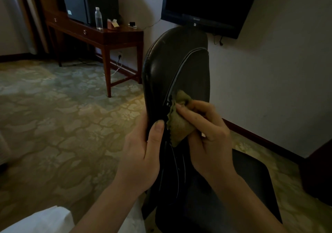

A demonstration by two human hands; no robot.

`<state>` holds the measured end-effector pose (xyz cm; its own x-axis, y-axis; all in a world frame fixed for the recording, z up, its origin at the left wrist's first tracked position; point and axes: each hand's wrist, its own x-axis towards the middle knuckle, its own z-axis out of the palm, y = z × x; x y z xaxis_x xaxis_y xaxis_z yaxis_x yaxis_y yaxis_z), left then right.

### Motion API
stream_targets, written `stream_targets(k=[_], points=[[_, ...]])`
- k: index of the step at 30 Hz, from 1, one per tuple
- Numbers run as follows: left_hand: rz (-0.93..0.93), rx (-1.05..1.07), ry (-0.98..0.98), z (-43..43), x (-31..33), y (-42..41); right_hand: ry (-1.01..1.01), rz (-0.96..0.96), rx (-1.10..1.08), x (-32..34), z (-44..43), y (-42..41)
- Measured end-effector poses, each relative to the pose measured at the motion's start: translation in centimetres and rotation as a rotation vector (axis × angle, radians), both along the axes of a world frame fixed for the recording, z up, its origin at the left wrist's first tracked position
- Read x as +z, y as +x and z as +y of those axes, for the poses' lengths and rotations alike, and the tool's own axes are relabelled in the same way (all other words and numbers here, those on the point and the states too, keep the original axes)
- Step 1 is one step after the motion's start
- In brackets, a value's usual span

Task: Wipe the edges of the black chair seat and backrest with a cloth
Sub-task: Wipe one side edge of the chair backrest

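Note:
The black chair backrest rises in the middle of the head view, seen edge-on, with a shiny seam running down it. Its seat spreads out dark at the lower right. My left hand grips the backrest's near edge, thumb lying on the front face. My right hand holds a crumpled olive-green cloth and presses it against the seam beside my left thumb.
A dark wooden desk with a water bottle and small items stands at the back left. A wall-mounted TV hangs behind the chair. Patterned carpet covers the floor to the left. White fabric lies at the bottom left.

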<state>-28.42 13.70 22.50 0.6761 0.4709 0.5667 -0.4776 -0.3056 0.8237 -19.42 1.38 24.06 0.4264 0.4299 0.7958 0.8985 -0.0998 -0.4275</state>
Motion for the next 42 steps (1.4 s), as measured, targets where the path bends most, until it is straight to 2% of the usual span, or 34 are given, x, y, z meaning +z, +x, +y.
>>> stream_targets(k=[4, 12, 19, 26, 34, 42], points=[[-0.001, 0.015, 0.027, 0.0, 0.0, 0.2, -0.022, 0.007, -0.045, -1.3, -0.6, 0.1], [0.0, 0.011, 0.035, 0.3, 0.0, 0.2, 0.024, 0.018, -0.04, 1.0, 0.8, -0.6], [0.006, 0.0, 0.004, 0.3, 0.2, 0.4, -0.04, 0.019, -0.083, -2.7, -0.9, -0.2], [-0.004, -0.012, -0.017, 0.4, -0.1, 0.5, -0.006, 0.045, -0.052, -0.2, 0.3, -0.5], [-0.013, 0.009, 0.005, 0.3, -0.1, 0.5, -0.044, 0.031, -0.062, -2.6, -1.0, -0.1], [-0.026, -0.035, -0.015, 0.6, -0.9, 0.7, -0.01, 0.081, -0.008, 0.1, 0.3, -0.6]])
